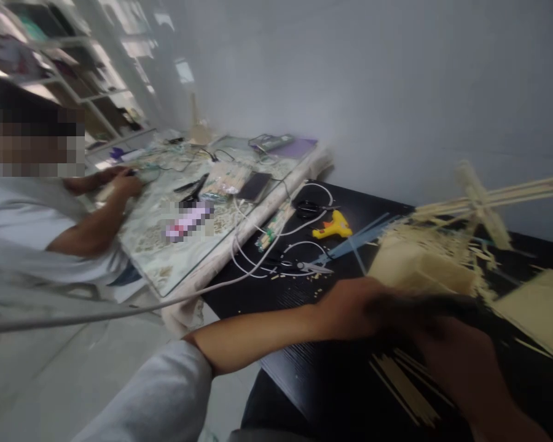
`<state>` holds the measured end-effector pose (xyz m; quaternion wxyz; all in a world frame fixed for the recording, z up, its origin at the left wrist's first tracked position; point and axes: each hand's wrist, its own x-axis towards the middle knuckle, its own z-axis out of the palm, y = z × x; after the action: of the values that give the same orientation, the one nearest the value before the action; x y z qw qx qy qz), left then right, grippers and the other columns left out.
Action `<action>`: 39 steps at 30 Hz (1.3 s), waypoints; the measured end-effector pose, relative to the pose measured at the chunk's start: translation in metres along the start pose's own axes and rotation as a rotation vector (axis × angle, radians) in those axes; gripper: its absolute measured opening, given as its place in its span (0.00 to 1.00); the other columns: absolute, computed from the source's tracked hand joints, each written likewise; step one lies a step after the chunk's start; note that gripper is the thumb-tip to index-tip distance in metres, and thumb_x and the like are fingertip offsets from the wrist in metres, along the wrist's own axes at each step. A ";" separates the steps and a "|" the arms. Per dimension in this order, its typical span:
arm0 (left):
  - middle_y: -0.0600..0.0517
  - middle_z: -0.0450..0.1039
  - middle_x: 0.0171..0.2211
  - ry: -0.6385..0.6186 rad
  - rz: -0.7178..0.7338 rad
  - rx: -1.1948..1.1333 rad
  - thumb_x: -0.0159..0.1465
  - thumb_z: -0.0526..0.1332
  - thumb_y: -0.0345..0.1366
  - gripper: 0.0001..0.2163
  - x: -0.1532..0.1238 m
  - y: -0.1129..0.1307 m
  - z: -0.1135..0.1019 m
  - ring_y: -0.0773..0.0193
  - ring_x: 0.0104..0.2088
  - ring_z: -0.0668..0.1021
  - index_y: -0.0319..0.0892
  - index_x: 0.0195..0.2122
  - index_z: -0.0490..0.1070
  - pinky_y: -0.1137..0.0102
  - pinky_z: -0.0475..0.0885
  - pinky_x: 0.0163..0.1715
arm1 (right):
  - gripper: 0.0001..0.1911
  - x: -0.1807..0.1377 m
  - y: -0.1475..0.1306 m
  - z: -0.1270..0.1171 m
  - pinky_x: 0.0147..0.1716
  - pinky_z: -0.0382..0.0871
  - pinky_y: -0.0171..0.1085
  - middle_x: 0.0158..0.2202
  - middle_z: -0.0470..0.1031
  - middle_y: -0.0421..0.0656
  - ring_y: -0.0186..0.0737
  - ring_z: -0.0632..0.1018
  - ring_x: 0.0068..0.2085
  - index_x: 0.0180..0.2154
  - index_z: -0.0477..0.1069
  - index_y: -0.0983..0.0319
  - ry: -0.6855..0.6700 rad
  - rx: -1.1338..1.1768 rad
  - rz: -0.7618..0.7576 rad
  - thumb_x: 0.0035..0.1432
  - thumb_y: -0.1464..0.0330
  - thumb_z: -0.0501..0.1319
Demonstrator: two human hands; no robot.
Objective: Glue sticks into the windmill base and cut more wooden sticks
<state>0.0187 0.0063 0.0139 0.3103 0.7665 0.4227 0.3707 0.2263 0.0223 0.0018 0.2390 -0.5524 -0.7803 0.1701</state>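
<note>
My left hand (352, 307) and my right hand (451, 353) are close together over the black table (345, 374). Both look closed around a dark, elongated object (435, 304), too blurred to name. Just beyond my hands is a pale wooden structure (410, 261) of sheets and thin sticks. Several flat wooden sticks (403, 387) lie on the table below my hands. A yellow glue gun (334, 227) rests farther back, with scissors (316, 267) nearer to my left hand. Motion blur hides most of my fingers.
A white cable (179, 302) runs across the left side to the table. Translucent blue strips (357, 240) lie beside the glue gun. At left, a person (92, 227) works at a glass-topped table (166, 270) bearing bags, tools and a purple folder (297, 147). A grey wall (396, 92) stands behind.
</note>
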 end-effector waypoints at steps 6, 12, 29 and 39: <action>0.50 0.82 0.39 0.174 -0.041 -0.106 0.64 0.65 0.35 0.07 -0.005 0.003 0.001 0.62 0.38 0.81 0.42 0.43 0.79 0.68 0.75 0.43 | 0.10 0.003 -0.032 -0.013 0.38 0.76 0.40 0.35 0.86 0.44 0.49 0.85 0.36 0.36 0.82 0.58 -0.052 0.254 0.003 0.60 0.64 0.62; 0.53 0.77 0.29 0.238 -0.166 -0.225 0.64 0.68 0.44 0.11 0.000 0.010 -0.001 0.65 0.30 0.76 0.40 0.33 0.77 0.71 0.72 0.35 | 0.05 0.004 -0.027 -0.007 0.39 0.74 0.35 0.35 0.86 0.41 0.40 0.84 0.35 0.37 0.82 0.60 -0.082 0.414 -0.069 0.62 0.72 0.66; 0.51 0.79 0.28 0.283 -0.330 -0.562 0.57 0.74 0.40 0.10 0.005 0.025 -0.007 0.69 0.22 0.75 0.39 0.33 0.80 0.70 0.73 0.27 | 0.05 0.002 -0.026 -0.008 0.37 0.68 0.32 0.32 0.82 0.39 0.35 0.79 0.32 0.33 0.78 0.63 -0.117 0.515 -0.169 0.65 0.72 0.66; 0.51 0.81 0.33 0.351 -0.323 -0.538 0.57 0.74 0.41 0.12 0.016 0.046 -0.012 0.70 0.23 0.75 0.39 0.36 0.79 0.70 0.75 0.28 | 0.06 0.005 -0.023 -0.002 0.33 0.63 0.31 0.28 0.79 0.39 0.33 0.74 0.29 0.32 0.78 0.64 -0.085 0.510 -0.163 0.63 0.72 0.67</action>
<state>0.0334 0.0011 0.0618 0.4782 0.5055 0.4727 0.5407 0.2083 0.0193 0.0166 0.3504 -0.4020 -0.7635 0.3644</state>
